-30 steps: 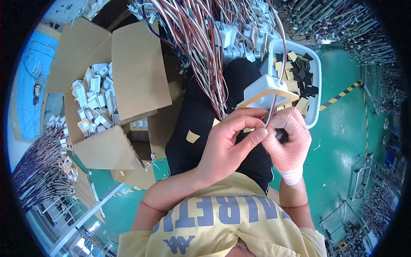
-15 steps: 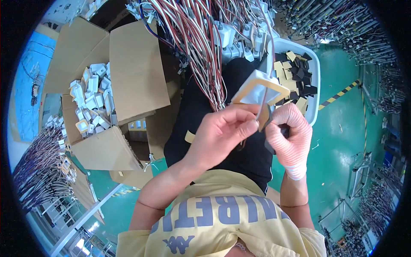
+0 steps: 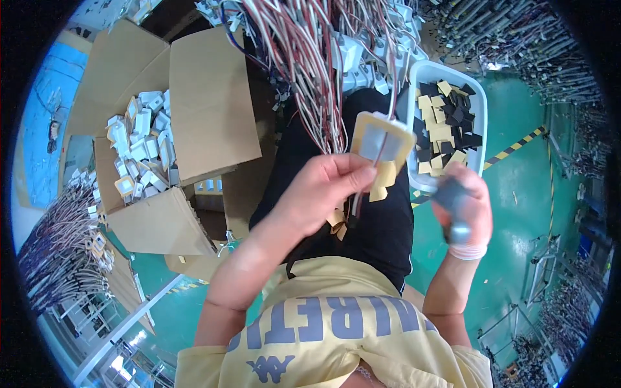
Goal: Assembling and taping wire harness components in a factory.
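Observation:
My left hand pinches a thin cable just below a white plastic housing with a tan rim. The cable runs across the housing's open face, and its dark end hangs below my fingers. Small tan paper pieces dangle beside my fingertips; what they are fixed to is hard to see. Off to the right, in a striped glove, my right hand is closed around a dark, rounded object with a shiny end, too blurred to name. It is apart from the housing.
A white bin of black and tan pieces stands by my right leg. At left, an open cardboard box holds many white housings. Bundled cables hang over my lap from ahead. More cable bundles lie far left.
My right hand has moved away from my left, to the right and lower, with the dark object. The housing has turned and its open face shows more; tan paper now hangs below it.

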The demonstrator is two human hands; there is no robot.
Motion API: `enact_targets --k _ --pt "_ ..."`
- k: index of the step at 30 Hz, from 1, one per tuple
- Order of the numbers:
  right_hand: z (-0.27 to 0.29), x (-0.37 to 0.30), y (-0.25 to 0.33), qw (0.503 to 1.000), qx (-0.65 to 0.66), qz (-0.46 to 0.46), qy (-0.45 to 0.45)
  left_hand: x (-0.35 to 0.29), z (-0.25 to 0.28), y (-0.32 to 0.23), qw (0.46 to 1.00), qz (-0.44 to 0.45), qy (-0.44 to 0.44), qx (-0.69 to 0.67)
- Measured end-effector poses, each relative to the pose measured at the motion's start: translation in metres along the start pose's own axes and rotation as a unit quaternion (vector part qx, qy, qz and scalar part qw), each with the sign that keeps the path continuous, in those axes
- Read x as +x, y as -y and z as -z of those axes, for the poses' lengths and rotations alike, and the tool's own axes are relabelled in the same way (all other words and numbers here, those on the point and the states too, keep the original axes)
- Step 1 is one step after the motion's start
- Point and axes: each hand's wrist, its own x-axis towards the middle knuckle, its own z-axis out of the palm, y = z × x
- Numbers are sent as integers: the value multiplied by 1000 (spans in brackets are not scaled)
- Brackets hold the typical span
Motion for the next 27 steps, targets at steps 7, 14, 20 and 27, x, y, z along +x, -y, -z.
enact_targets --k 7,14,20,27 --pt "-59 9 2 996 43 -67 44 4 13 -32 860 -148 -111 476" --pt "-88 28 -11 1000 -4 14 26 -13 3 -35 832 -272 -148 461" --pt "-83 43 -4 995 -88 -11 -40 -23 -7 -21 807 -300 -163 482" --pt "-58 50 10 994 -82 59 -40 -40 -12 -13 936 -187 -146 262"
